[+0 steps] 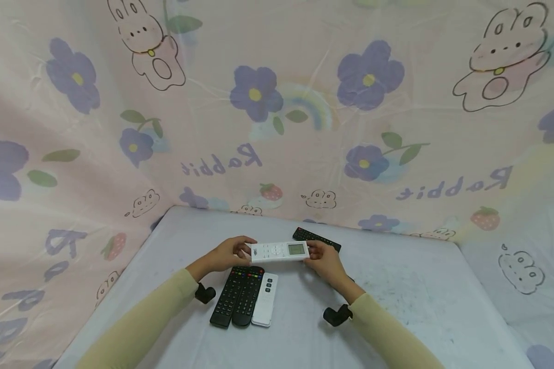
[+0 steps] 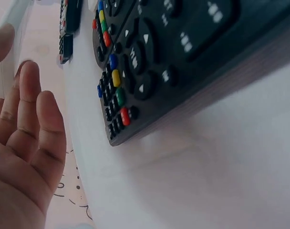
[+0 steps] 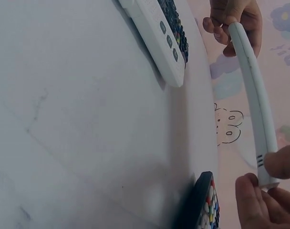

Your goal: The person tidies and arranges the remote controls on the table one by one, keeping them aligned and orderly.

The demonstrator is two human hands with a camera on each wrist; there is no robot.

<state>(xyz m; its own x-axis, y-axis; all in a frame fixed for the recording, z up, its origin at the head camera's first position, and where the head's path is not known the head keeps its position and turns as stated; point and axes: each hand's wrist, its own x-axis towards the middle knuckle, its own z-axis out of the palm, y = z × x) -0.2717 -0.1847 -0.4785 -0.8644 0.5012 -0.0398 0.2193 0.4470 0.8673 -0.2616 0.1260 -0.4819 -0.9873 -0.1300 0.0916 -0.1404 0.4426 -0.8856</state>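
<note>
A white remote control with a small grey screen point(image 1: 280, 251) is held up sideways between both hands. My left hand point(image 1: 230, 254) pinches its button end, thumb on one face and fingers behind. At the screen end my right hand point(image 1: 324, 260) grips it between thumb and fingers. The right wrist view shows the white remote point(image 3: 254, 100) edge-on, raised off the table. Below the left hand, two black remotes lie side by side, the outer one point(image 1: 228, 302) and the inner one point(image 1: 248, 302), with a slim white remote point(image 1: 265, 300) next to them.
Another black remote point(image 1: 316, 238) lies behind the right hand, partly hidden by it. The white table point(image 1: 397, 287) meets a patterned cloth point(image 1: 300, 154) at the back and sides. A black wrist camera point(image 1: 337, 315) hangs below the right wrist, another point(image 1: 205, 293) at the left.
</note>
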